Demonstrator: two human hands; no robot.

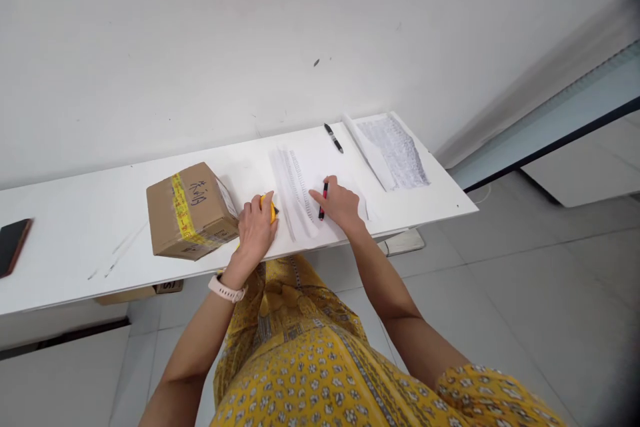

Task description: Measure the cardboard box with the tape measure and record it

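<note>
My left hand (255, 230) is closed around a small yellow tool with a black part (273, 212); my fingers hide most of it, so its kind is unclear. It rests at the table's front edge, just right of a taped cardboard box (165, 213) with handwriting on top. My right hand (341, 203) is curled over the paper sheets, with its thumb across a black and pink pen (322, 210) that stands roughly lengthwise away from me. Under and between my hands lie printed paper sheets (295, 180), partly folded or curled.
The narrow white table (75, 213) runs along a wall. A black pen (333, 138) lies behind the sheets. A clear sleeve with a printed sheet (395, 153) occupies the right end. At the far left is a dark phone (13, 247). Another carton (125, 295) shows below the table.
</note>
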